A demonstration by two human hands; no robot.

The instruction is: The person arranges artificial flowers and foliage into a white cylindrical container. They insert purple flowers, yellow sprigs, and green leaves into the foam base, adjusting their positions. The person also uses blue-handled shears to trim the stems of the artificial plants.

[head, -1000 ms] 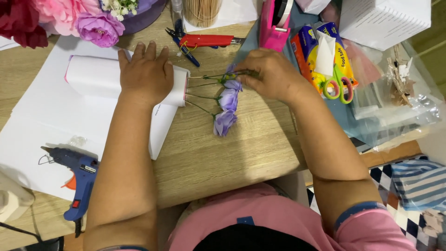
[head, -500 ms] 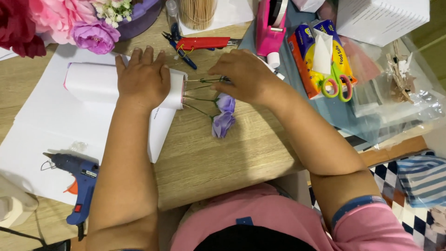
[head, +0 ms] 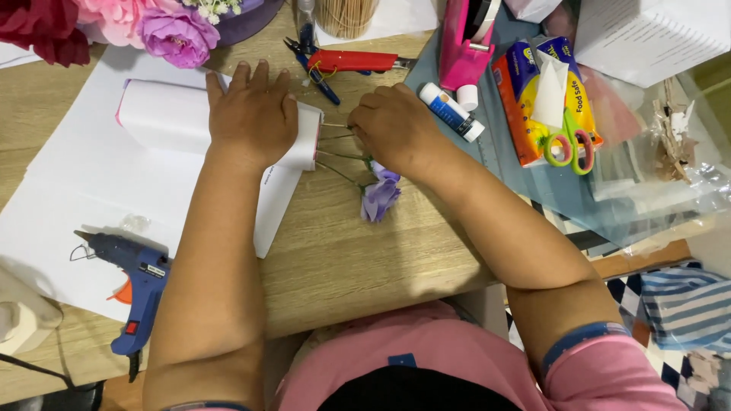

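Blue glue gun point(head: 126, 285): lying near the table edge on white paper point(head: 68, 198). Purple artificial flowers point(head: 379, 196): flat on the wooden table, stems running toward the roll. Right hand point(head: 396, 129): fingers closed, pinching the stems. Left hand point(head: 253, 114): open, palm pressed flat on a white paper roll point(head: 171, 114). Beyond: red pliers point(head: 350, 61), glue stick point(head: 451, 112), pink tape dispenser point(head: 464, 46).

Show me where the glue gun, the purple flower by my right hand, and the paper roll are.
glue gun point(head: 133, 278), head view, on the blue body above the handle.
purple flower point(head: 378, 199), head view, on the petals.
paper roll point(head: 164, 114), head view, on the white side left of the left hand.
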